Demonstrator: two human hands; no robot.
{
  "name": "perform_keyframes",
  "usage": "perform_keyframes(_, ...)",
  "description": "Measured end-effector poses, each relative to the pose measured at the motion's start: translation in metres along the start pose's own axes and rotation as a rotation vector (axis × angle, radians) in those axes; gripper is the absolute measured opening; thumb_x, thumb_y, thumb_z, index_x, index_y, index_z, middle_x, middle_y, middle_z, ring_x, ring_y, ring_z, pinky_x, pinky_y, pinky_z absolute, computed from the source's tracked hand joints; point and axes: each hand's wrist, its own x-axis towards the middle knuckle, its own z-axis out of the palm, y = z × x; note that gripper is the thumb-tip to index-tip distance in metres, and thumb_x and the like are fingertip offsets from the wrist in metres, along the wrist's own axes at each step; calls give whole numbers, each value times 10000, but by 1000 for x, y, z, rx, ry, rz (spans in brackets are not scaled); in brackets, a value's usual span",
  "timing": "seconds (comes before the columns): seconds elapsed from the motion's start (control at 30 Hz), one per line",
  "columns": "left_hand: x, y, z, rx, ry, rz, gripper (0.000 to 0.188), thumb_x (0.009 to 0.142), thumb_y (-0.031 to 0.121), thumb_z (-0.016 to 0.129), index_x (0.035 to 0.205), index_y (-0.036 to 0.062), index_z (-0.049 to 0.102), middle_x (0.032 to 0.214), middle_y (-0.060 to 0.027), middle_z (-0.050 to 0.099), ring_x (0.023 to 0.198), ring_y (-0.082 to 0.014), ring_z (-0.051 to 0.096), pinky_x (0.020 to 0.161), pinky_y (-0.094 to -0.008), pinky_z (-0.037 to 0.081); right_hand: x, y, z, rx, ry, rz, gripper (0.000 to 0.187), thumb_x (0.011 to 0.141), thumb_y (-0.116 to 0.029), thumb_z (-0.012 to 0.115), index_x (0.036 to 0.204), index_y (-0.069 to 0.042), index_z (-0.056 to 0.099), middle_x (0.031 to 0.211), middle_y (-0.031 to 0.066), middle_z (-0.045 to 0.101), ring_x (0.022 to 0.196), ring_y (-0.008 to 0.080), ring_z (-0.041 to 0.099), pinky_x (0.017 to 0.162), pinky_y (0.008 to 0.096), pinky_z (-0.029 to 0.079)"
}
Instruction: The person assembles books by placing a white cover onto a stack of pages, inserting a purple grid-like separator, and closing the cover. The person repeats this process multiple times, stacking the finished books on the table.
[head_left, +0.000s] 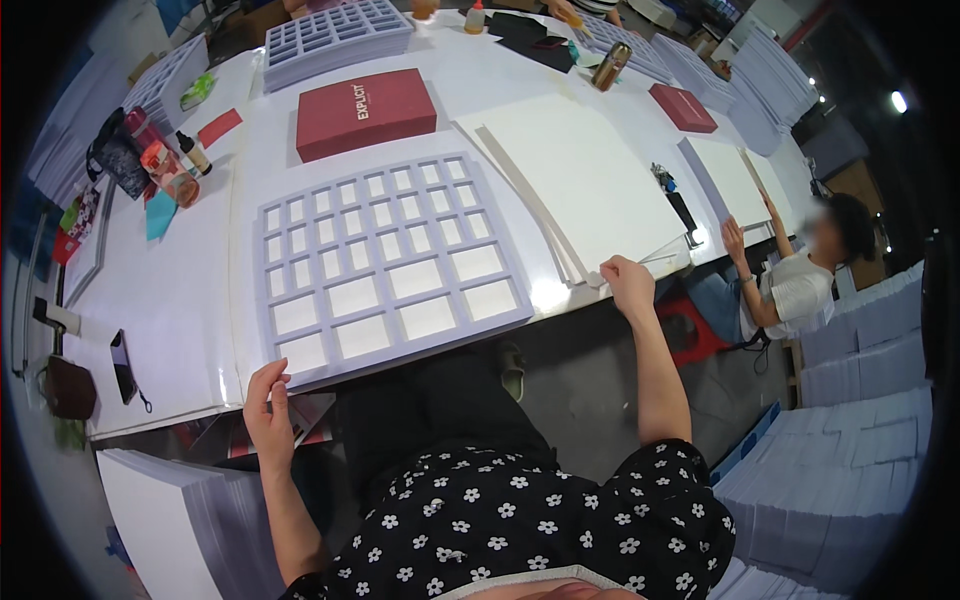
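A pale grey-lilac foam tray (pixel 388 281), cut into rows of small and larger rectangular compartments with white bottoms, lies at the table's front edge. At its near left corner is my left hand (pixel 268 405), fingers loosely bent and apart, holding nothing. To the right of the tray lies a stack of large white sheets (pixel 580 180), its layers slightly out of line. My right hand (pixel 630 287) pinches the near corner of the stack, where a thin sheet's edge lifts a little. How many layers are in the pinch is hidden by my fingers.
Behind the tray sits a red box (pixel 366 112); more foam trays (pixel 335 40) are piled farther back. Bottles (pixel 170 175) and a phone (pixel 122 365) lie left. A co-worker (pixel 800 280) sits at right with hands on another sheet stack (pixel 722 180). Stacked sheets (pixel 180 520) stand below left.
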Motion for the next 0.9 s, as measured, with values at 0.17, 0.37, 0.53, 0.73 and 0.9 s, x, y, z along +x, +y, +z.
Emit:
perform_keyframes(0.17,8,-1,8,-47,-16,18,237,1010,89,518,1180,-16,644,1113,-104,635,938,-185,610,883,-301,471,-2,3,8,-140,246,-255,404,783,-407,774,1011,-77,721,970,139,729,894,334,690,807,418,523)
perform_keyframes(0.37,14,17,21,-45,-75,56,231,1007,91,525,1174,-20,640,1099,-103,632,936,-177,610,881,-299,468,11,-17,-8,-509,-128,-234,452,760,-439,772,994,-59,697,913,151,724,884,341,690,784,457,526)
perform_keyframes(0.53,7,6,17,-53,-75,23,239,1015,119,537,1181,-19,641,1100,-100,634,936,-178,612,875,-295,470,16,-8,-15,-425,-60,-391,256,872,-300,671,926,-50,677,764,150,703,746,319,695,732,426,517)
perform_keyframes(0.73,5,5,12,-62,-66,15,243,1019,134,540,1177,-19,644,1100,-95,638,938,-175,612,872,-292,470,-1,-12,-30,-403,501,-469,106,887,-158,623,814,-85,596,647,85,644,624,274,647,631,420,450)
perform_keyframes(0.9,9,-1,20,-90,-96,13,238,1013,128,547,1174,-18,645,1098,-93,640,936,-170,610,873,-291,469,3,-7,5,-414,413,-431,104,869,-154,647,803,-94,593,638,89,640,636,270,657,629,413,463)
